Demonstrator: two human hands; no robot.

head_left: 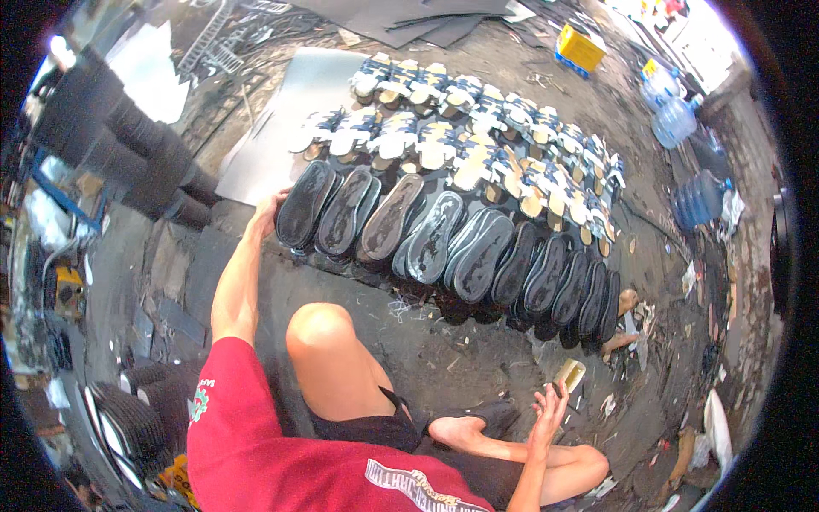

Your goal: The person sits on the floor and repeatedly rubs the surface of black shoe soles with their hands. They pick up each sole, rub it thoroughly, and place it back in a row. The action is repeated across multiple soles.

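A row of black shoe soles (436, 237) lies in overlapping stacks in front of me, several with wet, shiny patches. At the row's left end, my left hand (270, 212) is closed on the edge of the leftmost black sole (304, 205), its fingertips partly hidden there. My right hand (548, 416) is raised above my bent right leg, fingers apart and slightly curled, with nothing seen in it. Just beyond its fingertips sits a small yellowish open container (571, 375). Behind the soles stand rows of sandal uppers (436, 143) in white, tan and dark blue.
A grey sheet (286, 119) lies at the back left, near dark stacked rolls (128, 145). Black sheets (409, 19) are spread at the far side. A yellow box (581, 48) and large blue water bottles (675, 125) stand at the right. Scraps litter the floor.
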